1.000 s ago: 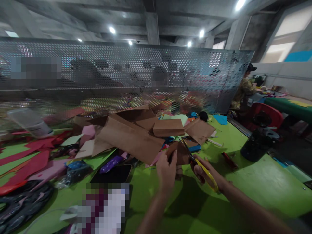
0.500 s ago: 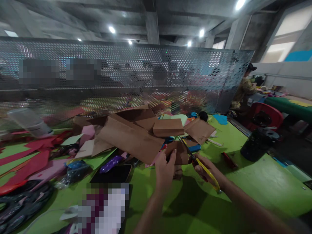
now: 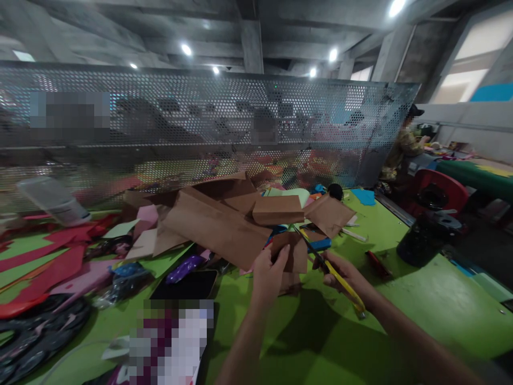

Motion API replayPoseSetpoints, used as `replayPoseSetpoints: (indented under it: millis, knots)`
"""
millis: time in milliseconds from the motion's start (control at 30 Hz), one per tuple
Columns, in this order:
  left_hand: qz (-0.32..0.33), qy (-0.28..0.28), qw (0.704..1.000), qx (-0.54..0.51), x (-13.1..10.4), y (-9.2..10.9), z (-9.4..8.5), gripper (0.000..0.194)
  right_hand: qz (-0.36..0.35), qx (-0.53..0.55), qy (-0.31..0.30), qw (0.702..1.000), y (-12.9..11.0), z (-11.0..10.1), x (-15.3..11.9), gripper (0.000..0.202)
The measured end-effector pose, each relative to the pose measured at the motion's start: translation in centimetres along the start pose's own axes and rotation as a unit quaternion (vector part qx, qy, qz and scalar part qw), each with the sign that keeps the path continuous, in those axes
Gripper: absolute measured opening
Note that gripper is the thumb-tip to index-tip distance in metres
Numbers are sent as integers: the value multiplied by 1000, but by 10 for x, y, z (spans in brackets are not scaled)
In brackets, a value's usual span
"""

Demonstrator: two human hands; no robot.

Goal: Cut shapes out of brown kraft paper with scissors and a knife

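My left hand [image 3: 269,272] pinches a piece of brown paper [image 3: 295,255] between thumb and fingers, above the green table [image 3: 312,342]. Below that hand another bit of brown paper [image 3: 291,283] shows; whether it is joined to the held piece I cannot tell. In my right hand [image 3: 345,275] is a pair of scissors [image 3: 339,280] with yellow handles, my fingers wrapped round them. Their dark blades point away and to the left, along the right edge of the held paper. Blurring hides how far the blades are apart.
Brown paper sheets [image 3: 218,227] and a folded brown paper piece [image 3: 278,209] lie behind my hands. A black container [image 3: 419,240] stands right, near a red-handled item [image 3: 378,263]. Left are a purple packet [image 3: 184,268] and red scraps [image 3: 60,262]. A perforated metal screen [image 3: 224,123] rises behind.
The scissors have shifted slightly away from the paper's right edge, and the held paper looks narrower on that side. My left hand keeps its grip and has barely moved.
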State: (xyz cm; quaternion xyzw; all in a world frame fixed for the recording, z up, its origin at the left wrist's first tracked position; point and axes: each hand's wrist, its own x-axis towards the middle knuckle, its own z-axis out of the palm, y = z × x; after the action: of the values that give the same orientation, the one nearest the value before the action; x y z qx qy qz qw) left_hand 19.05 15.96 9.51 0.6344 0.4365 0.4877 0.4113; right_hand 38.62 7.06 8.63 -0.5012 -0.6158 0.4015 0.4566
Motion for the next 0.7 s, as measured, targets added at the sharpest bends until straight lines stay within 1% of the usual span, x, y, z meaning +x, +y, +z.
replayPoseSetpoints:
  millis: [267,400,533,700]
  knots:
    - [2,-38,998,-52,2,10,-5,33,1,-42,-6,999,-11,-4,-1,62]
    - [-3,-47,998,-46,4,8,-7,34,4,-70,-17,997,-9,-7,0,67]
    - [13,-57,998,-23,7,7,-10,35,0,-98,-17,995,-4,-10,1,71]
    - [15,-77,997,-30,10,7,-14,36,4,-119,-24,993,-2,-14,3,70]
